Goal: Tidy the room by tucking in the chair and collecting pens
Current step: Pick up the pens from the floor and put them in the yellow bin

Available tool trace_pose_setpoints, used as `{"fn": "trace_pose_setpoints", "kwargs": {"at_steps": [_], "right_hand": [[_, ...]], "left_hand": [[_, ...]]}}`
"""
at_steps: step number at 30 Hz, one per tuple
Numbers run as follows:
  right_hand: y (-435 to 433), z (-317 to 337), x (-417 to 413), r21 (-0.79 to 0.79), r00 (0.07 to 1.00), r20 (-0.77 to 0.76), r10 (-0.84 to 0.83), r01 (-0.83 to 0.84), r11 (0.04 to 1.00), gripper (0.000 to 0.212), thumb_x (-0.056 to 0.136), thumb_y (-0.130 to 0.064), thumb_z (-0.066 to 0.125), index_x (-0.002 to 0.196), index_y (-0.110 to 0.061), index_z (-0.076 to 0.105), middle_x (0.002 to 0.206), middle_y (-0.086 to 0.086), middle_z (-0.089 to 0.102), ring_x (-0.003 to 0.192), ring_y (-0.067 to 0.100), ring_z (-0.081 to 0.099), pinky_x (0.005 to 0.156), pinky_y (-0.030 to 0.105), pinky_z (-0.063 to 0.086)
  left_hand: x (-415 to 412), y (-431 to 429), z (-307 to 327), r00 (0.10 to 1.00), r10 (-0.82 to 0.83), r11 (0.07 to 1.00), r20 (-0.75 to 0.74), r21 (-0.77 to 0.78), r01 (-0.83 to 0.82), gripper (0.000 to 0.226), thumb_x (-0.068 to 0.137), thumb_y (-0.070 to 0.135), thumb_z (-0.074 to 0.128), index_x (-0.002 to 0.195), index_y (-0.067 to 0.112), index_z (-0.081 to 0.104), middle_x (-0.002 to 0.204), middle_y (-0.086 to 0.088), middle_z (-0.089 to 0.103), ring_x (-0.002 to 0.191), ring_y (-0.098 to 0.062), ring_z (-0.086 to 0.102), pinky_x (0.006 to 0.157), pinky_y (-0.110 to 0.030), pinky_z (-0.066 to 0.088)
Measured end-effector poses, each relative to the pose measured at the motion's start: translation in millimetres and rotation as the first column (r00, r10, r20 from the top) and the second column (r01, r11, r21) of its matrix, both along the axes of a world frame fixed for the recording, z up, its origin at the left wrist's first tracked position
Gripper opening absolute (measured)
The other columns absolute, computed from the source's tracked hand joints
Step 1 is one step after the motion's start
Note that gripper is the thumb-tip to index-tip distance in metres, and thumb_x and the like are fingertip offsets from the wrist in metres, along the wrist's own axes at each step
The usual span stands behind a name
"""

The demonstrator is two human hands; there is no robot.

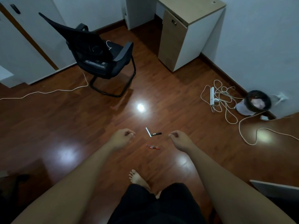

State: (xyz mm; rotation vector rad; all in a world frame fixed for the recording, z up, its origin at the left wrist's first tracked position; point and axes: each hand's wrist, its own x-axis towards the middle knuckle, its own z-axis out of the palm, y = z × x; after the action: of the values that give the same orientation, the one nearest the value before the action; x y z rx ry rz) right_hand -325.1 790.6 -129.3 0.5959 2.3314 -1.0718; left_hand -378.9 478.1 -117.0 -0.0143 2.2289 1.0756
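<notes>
Head view: left hand [123, 138] and right hand [178, 139] hovered loosely curled, empty, flanking a slim white pen [148, 132], black pen [157, 133] and red pens [152, 147] on the glossy wood floor [80, 118]. The black mesh chair [100, 59] stood well apart from the beige desk [191, 16]. Pinching each barrel mid-length looked wisest, lest it roll.

Dim room, glare on glossy floor [97, 123]
</notes>
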Motion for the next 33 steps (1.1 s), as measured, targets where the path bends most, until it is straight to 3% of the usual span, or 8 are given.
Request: {"fn": "trace_pose_setpoints", "kwargs": {"at_steps": [7, 10, 16, 20, 24, 27, 30, 33], "right_hand": [[30.3, -24.9, -53.6, 0.009, 0.996, 0.065, 0.068, -0.069, 0.998, 0.037, 0.104, -0.036, 0.061, 0.129, -0.010, 0.068, 0.128, 0.010, 0.070, 0.123, 0.028, 0.064, 0.100, 0.035, 0.048], [46.5, -43.9, -81.5, 0.011, 0.989, 0.081, 0.124, -0.125, 0.992, 0.036, 0.104, -0.035, 0.061, 0.129, -0.011, 0.068, 0.127, 0.009, 0.071, 0.122, 0.027, 0.064, 0.096, 0.031, 0.046], [85.4, -125.3, -139.0, -0.001, 0.963, 0.126, 0.237, -0.239, 0.971, 0.036, 0.104, -0.038, 0.059, 0.131, -0.014, 0.066, 0.129, 0.007, 0.070, 0.123, 0.028, 0.064, 0.103, 0.039, 0.050], [104.7, -225.6, -173.2, -0.012, 0.964, 0.131, 0.233, -0.234, 0.972, 0.035, 0.104, -0.034, 0.061, 0.129, -0.011, 0.066, 0.129, 0.011, 0.071, 0.123, 0.029, 0.065, 0.103, 0.039, 0.051], [112.0, -353.7, -196.3, -0.024, 0.966, 0.137, 0.221, -0.220, 0.975, 0.032, 0.103, -0.033, 0.063, 0.127, -0.012, 0.067, 0.126, 0.008, 0.072, 0.120, 0.027, 0.066, 0.102, 0.036, 0.051], [109.6, -456.0, -209.2, -0.029, 0.964, 0.148, 0.222, -0.220, 0.975, 0.032, 0.103, -0.031, 0.062, 0.128, -0.012, 0.067, 0.126, 0.008, 0.071, 0.119, 0.027, 0.066, 0.097, 0.033, 0.049], [103.2, -559.4, -218.0, -0.034, 0.960, 0.149, 0.239, -0.236, 0.971, 0.033, 0.104, -0.027, 0.062, 0.131, -0.008, 0.064, 0.129, 0.010, 0.070, 0.122, 0.029, 0.064, 0.095, 0.030, 0.046], [93.2, -653.1, -221.0, -0.023, 0.947, 0.165, 0.277, -0.277, 0.961, 0.035, 0.104, -0.024, 0.061, 0.135, -0.007, 0.062, 0.136, 0.011, 0.067, 0.126, 0.029, 0.062, 0.099, 0.030, 0.045]], "left_hand": [[-47.4, 24.6, -46.3, 0.996, 0.067, 0.998, 0.064, 0.014, -0.068, 0.015, 0.098, 0.031, 0.060, 0.095, 0.032, 0.075, 0.099, 0.007, 0.082, 0.093, -0.024, 0.080, 0.092, -0.050, 0.063], [-60.8, 41.8, -66.4, 0.987, 0.128, 0.991, 0.101, 0.012, -0.130, 0.016, 0.101, 0.025, 0.060, 0.095, 0.030, 0.075, 0.097, 0.006, 0.082, 0.094, -0.023, 0.080, 0.092, -0.050, 0.063], [-92.3, 87.5, -146.7, 0.966, 0.212, 0.976, 0.151, 0.014, -0.216, 0.017, 0.104, 0.019, 0.059, 0.100, 0.024, 0.075, 0.100, 0.002, 0.082, 0.099, -0.025, 0.079, 0.092, -0.051, 0.063], [-118.2, 118.7, -237.6, 0.965, 0.219, 0.975, 0.141, 0.001, -0.222, 0.020, 0.104, 0.015, 0.058, 0.096, 0.025, 0.073, 0.099, 0.001, 0.082, 0.094, -0.024, 0.079, 0.091, -0.045, 0.064], [-137.2, 135.3, -365.2, 0.983, 0.139, 0.990, 0.122, -0.042, -0.135, 0.021, 0.102, 0.018, 0.058, 0.093, 0.031, 0.071, 0.098, 0.005, 0.082, 0.078, -0.006, 0.070, 0.090, -0.033, 0.057], [-144.6, 140.4, -473.2, 0.986, 0.089, 0.992, 0.143, -0.101, -0.075, 0.017, 0.098, 0.025, 0.059, 0.096, 0.031, 0.074, 0.096, 0.009, 0.082, 0.088, -0.008, 0.073, 0.092, -0.031, 0.058], [-148.5, 148.6, -569.8, 0.991, 0.028, 0.989, 0.133, -0.149, -0.008, 0.017, 0.101, 0.019, 0.062, 0.106, 0.023, 0.078, 0.103, 0.005, 0.081, 0.098, -0.013, 0.073, 0.080, -0.020, 0.050], [-144.4, 152.9, -663.3, 0.983, -0.058, 0.983, 0.172, -0.164, 0.086, 0.028, 0.100, 0.005, 0.057, 0.114, 0.018, 0.078, 0.112, -0.002, 0.080, 0.104, -0.016, 0.073, 0.091, -0.025, 0.053]]}}
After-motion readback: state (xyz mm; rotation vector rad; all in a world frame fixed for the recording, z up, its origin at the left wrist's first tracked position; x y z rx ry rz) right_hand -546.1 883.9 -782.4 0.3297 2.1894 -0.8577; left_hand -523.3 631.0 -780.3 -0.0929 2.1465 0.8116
